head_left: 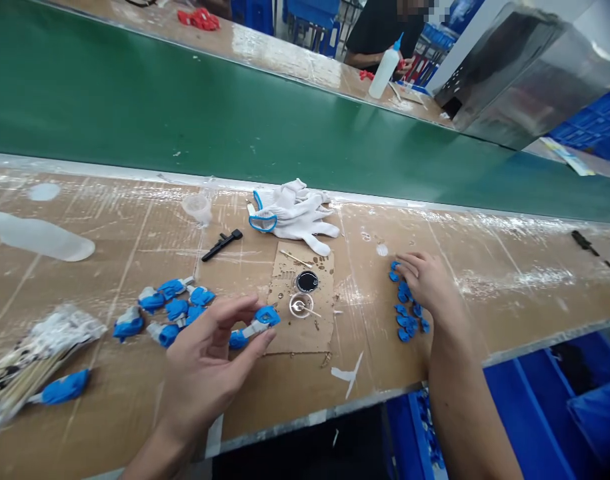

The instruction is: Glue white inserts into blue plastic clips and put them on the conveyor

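Observation:
My left hand [212, 360] is closed, with thumb and fingers around a blue-and-grey plastic part [266, 317] just left of a cardboard piece [305, 337]. My right hand [427, 283] pinches at a small blue piece [394, 270] on the table, at the top of a cluster of loose blue pieces [406, 323]. Its fingertips partly cover that piece. Left of my left hand lies a group of blue-and-grey parts [177, 309]. On the cardboard sit a small cup of black liquid [307, 282] and a clear cup [301, 307] with a swab in it.
White gloves [297, 217], a black tool [223, 245] and a bag of cotton swabs [39, 363] lie around. A green belt [235, 113] runs behind. Across it a person [379, 33] sits by a bottle [386, 70]. Blue bins [529, 413] stand below the table edge.

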`<state>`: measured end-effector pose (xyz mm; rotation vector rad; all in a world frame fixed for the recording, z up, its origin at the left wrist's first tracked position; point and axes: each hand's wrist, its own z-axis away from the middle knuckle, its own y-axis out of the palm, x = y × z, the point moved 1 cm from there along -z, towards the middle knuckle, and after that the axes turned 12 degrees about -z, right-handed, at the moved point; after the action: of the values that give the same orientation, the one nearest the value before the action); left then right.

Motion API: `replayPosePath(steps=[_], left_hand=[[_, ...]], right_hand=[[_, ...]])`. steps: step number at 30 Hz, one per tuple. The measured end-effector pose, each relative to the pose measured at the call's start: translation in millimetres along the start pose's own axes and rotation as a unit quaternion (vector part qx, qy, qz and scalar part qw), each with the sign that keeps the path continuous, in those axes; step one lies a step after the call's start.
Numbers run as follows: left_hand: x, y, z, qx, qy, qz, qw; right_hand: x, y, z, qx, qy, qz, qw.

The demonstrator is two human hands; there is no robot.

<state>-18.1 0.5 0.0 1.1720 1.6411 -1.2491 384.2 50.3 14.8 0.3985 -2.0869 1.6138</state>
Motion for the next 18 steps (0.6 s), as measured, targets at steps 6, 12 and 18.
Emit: replayPosePath(steps=[6, 12, 18], left_hand=[[-1, 0, -5, 0.021, 0.036, 0.020, 0.999], [-5, 4, -6, 0.084, 0.049, 0.044, 0.994], [-6, 5, -6, 0.094, 0.066, 0.099, 0.988]], right_hand=[[20, 3, 10, -0.026, 0.001, -0.069, 0.997], [113, 21, 68, 0.010, -0.146, -0.334, 0.931], [174, 40, 83, 0.148, -0.248, -0.401, 0.869]])
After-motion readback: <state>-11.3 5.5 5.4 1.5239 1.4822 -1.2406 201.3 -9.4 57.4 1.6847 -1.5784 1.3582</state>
